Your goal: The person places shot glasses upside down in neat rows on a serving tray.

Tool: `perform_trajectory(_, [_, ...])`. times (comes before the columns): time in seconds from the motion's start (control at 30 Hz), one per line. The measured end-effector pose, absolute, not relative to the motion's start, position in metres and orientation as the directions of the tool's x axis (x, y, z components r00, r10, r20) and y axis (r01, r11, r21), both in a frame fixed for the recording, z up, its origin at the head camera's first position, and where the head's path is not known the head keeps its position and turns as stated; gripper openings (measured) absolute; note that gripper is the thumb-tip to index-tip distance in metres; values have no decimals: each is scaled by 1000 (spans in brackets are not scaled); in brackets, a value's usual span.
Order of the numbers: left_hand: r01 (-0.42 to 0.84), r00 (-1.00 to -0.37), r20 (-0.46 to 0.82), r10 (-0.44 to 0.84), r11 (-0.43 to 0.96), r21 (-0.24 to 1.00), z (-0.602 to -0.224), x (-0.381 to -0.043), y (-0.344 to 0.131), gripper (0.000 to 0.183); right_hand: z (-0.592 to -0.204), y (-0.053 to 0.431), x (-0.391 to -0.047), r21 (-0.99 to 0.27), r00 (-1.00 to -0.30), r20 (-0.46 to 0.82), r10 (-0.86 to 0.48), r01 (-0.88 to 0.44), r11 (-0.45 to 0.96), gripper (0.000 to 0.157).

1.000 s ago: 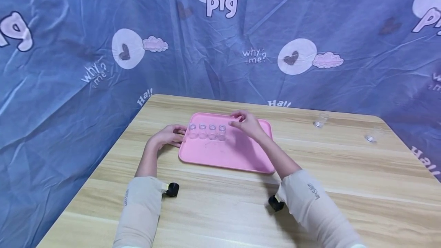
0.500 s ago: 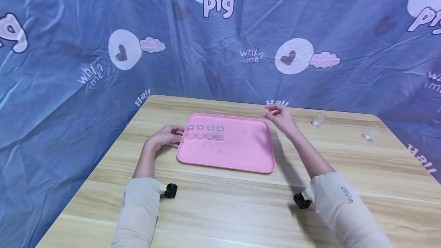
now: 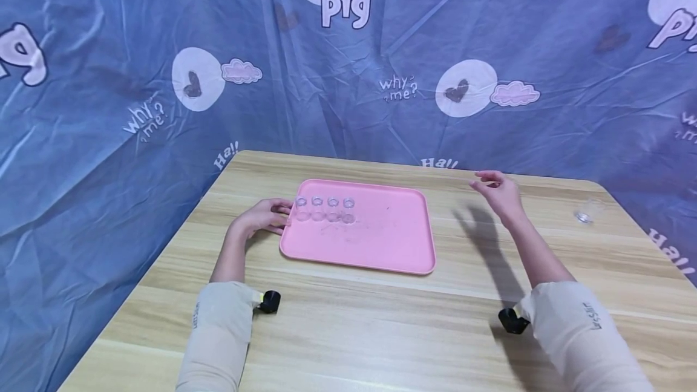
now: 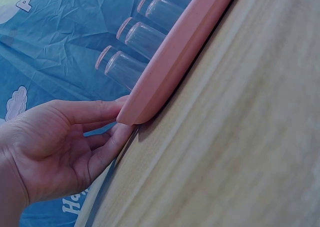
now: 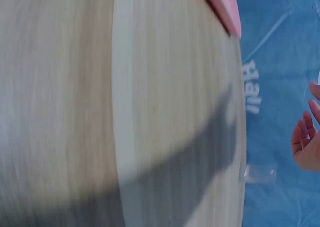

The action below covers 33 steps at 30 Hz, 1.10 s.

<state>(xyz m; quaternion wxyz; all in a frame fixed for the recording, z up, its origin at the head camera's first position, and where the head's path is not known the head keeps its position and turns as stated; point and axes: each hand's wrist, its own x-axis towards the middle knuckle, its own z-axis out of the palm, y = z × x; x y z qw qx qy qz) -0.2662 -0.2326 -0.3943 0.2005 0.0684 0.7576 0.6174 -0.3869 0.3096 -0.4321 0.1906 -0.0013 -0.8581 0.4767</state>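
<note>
A pink tray (image 3: 381, 244) lies on the wooden table, with several small clear glasses (image 3: 333, 210) standing in a row near its left side. My left hand (image 3: 262, 216) pinches the tray's left rim; in the left wrist view, thumb and finger meet at its corner, beside the nearest glass (image 4: 122, 69). Off to the tray's right, my right hand (image 3: 500, 198) hovers above the table with bent fingers and nothing visible between them. A clear glass (image 5: 260, 173) stands apart from that hand in the right wrist view.
Another small clear glass (image 3: 585, 216) stands near the table's right edge. A blue printed cloth (image 3: 327, 101) hangs behind and along the left side of the wooden table (image 3: 348, 331). Black wrist cameras stick out from both sleeves.
My right hand has moved from above the tray to the right and now covers the spot where the nearer loose glass was seen. The left hand stays at the tray's rim.
</note>
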Motion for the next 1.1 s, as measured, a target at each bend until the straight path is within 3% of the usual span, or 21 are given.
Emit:
perform_trajectory(0.3, [-199, -910, -277, 310, 258, 945, -378, -257, -223, 52, -430, 342, -366, -850, -921, 259, 290, -74, 522, 50])
perform_trajectory(0.47, [-195, -918, -271, 291, 266, 944, -385, -262, -225, 51, -407, 335, -338, -901, -931, 142, 336, 19, 433, 40])
perform_trajectory(0.63, [-200, -920, -274, 282, 264, 944, -388, -264, -224, 51, -385, 327, -315, -912, -929, 24, 369, 131, 388, 46])
perform_trajectory(0.8, [-203, -922, -277, 272, 271, 941, -387, -265, -224, 51, -386, 329, -316, -878, -917, 27, 397, 168, 448, 57])
perform_trajectory(1.1, [-211, -916, -287, 280, 270, 939, -388, -264, -228, 53, -393, 331, -333, -886, -908, 9, 419, 187, 425, 61])
